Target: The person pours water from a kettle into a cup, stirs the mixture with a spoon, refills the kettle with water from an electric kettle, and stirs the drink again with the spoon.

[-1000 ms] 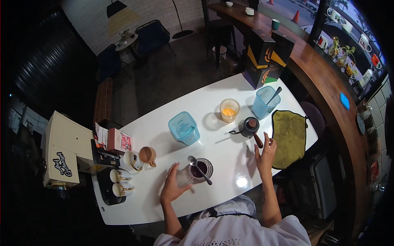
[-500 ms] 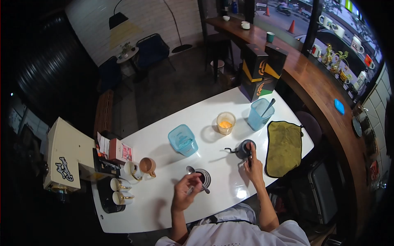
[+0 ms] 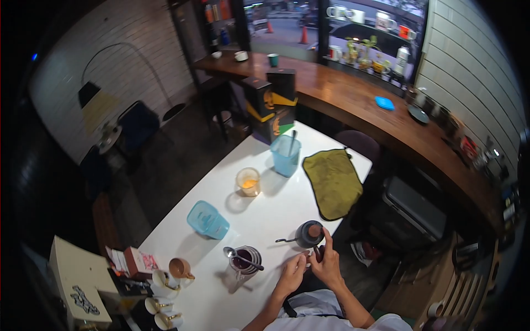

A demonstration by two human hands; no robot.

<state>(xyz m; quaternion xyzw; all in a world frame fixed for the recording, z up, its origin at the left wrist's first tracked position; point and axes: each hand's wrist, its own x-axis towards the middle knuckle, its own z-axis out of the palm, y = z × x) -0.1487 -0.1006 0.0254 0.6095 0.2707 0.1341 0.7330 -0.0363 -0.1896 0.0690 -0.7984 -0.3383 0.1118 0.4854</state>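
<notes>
A dark gooseneck kettle (image 3: 305,238) with a round brown patch on top stands near the table's right edge, its thin spout pointing left. My right hand (image 3: 328,265) is closed round its handle, the index finger reaching up along its side. Close by, my left hand (image 3: 291,275) has its fingers curled together beside the handle; what they hold, if anything, is hidden. To the left, a ribbed glass (image 3: 237,271) with dark red liquid has a metal spoon (image 3: 247,260) lying across its rim.
Behind are a light blue container (image 3: 207,219), a glass with orange contents (image 3: 248,185), a blue tub (image 3: 285,157) with a utensil, and a green cloth (image 3: 334,185). Black boxes (image 3: 268,110) stand at the far corner. Mugs (image 3: 167,320) and a cream machine (image 3: 77,284) are at left.
My left hand has left the spoon and glass and moved right, beside my right hand at the kettle. The spoon now rests across the glass. The view has turned right.
</notes>
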